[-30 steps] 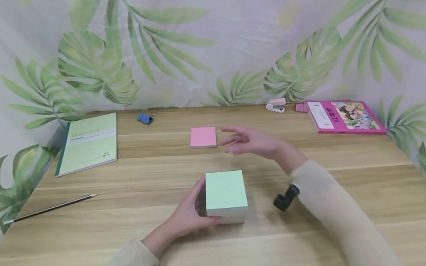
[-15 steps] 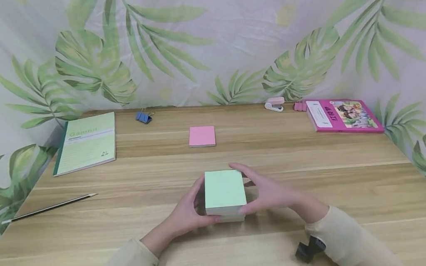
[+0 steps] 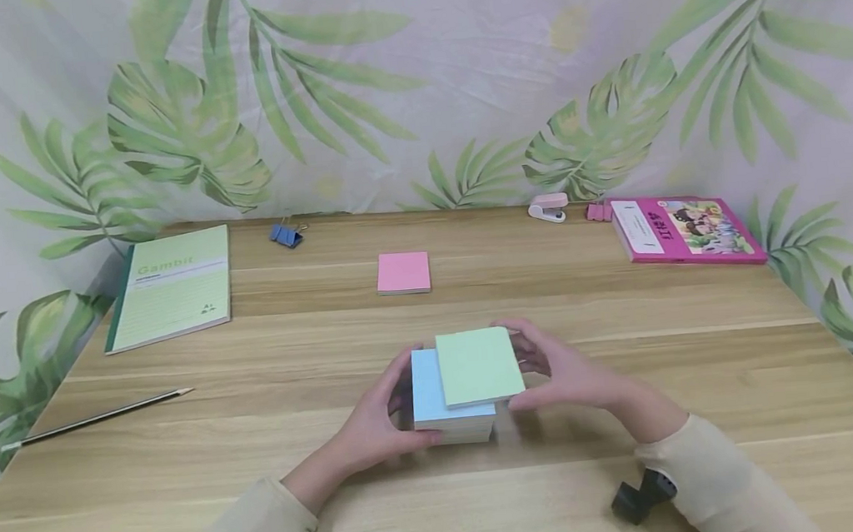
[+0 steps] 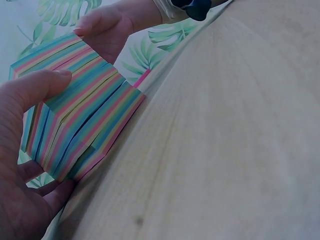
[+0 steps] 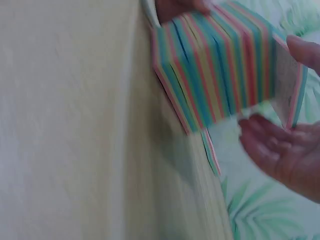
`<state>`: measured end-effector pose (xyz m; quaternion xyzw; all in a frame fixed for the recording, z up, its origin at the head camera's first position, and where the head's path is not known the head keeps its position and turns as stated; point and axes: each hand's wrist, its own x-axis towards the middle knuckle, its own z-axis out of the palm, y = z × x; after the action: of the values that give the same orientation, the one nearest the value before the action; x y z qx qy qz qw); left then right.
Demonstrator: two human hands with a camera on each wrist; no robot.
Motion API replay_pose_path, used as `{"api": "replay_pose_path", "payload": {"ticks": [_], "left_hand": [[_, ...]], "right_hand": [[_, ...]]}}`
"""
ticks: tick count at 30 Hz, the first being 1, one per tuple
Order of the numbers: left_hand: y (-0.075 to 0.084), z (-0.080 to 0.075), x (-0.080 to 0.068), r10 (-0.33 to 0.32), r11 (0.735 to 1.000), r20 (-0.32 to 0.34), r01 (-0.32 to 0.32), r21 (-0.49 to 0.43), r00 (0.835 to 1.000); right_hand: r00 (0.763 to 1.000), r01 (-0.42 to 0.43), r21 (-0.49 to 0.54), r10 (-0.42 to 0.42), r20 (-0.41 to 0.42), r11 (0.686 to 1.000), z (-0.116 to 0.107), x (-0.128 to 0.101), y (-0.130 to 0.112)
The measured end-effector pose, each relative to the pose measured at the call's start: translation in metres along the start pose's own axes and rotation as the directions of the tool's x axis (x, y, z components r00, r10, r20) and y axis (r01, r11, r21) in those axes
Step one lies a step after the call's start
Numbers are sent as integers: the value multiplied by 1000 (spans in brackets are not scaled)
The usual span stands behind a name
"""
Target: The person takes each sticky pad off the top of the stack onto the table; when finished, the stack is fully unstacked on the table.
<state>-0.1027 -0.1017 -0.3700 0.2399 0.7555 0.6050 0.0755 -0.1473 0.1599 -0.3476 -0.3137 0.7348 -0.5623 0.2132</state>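
Note:
On the table before me a stack of sticky note pads [image 3: 427, 395] shows a blue top, with striped coloured sides in both wrist views. My left hand [image 3: 371, 425] grips its left side, thumb on the near face and fingers round the far one. Between thumb and fingers, my right hand [image 3: 574, 375] holds a green sticky note pad [image 3: 479, 366] by its right edge. That pad overlaps the stack's top and juts out to the right. In the right wrist view the same thin pad [image 5: 290, 82] stands at an angle to the stack, its pale underside showing.
Farther back lies a pink sticky note pad [image 3: 403, 273]. A green notebook [image 3: 172, 286] and a pencil [image 3: 100, 418] are at left. A blue binder clip [image 3: 286, 234], a stapler [image 3: 547, 208], a pink binder clip [image 3: 598, 211] and a pink book [image 3: 687, 231] line the back.
My right hand came down from beside the pink pad to the stack, took the green top pad and shifted it rightward, uncovering the blue one. The left hand stayed on the stack.

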Motion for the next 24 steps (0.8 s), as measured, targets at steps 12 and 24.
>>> {"api": "replay_pose_path", "payload": {"ticks": [12, 24], "left_hand": [[-1, -1, -1, -14, 1000, -2, 14, -2, 1000], [0, -1, -1, -8, 1000, 5, 8, 4, 1000]], "right_hand": [[984, -93, 502, 158, -87, 860, -61, 28, 18], [939, -203, 548, 319, -124, 811, -87, 101, 50]]}}
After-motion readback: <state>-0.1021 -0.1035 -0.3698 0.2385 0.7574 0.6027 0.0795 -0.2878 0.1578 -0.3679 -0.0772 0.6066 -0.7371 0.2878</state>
